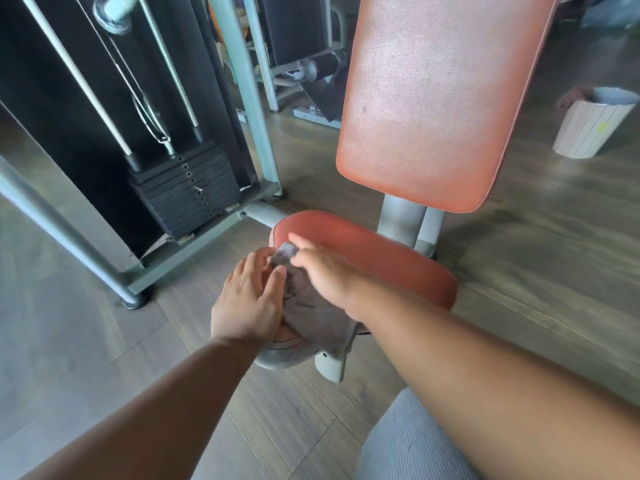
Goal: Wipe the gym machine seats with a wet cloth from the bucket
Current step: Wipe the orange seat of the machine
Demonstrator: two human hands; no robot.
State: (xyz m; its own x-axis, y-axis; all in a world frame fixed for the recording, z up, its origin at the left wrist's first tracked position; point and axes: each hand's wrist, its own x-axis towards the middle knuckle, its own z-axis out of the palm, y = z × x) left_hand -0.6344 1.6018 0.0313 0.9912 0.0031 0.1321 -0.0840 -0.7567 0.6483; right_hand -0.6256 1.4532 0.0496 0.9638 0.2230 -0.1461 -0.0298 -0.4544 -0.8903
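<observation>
Spreading a limp grey cloth [313, 308] over the front of the red padded vinyl seat [374, 258], the left hand [247, 303] pressed it flat with straight fingers while the right hand [323, 271] pinched its far corner; soft and probably damp, it seemed best gripped bunched.

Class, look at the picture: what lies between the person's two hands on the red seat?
In the head view, a grey cloth lies on the seat between the left hand and right hand.
</observation>
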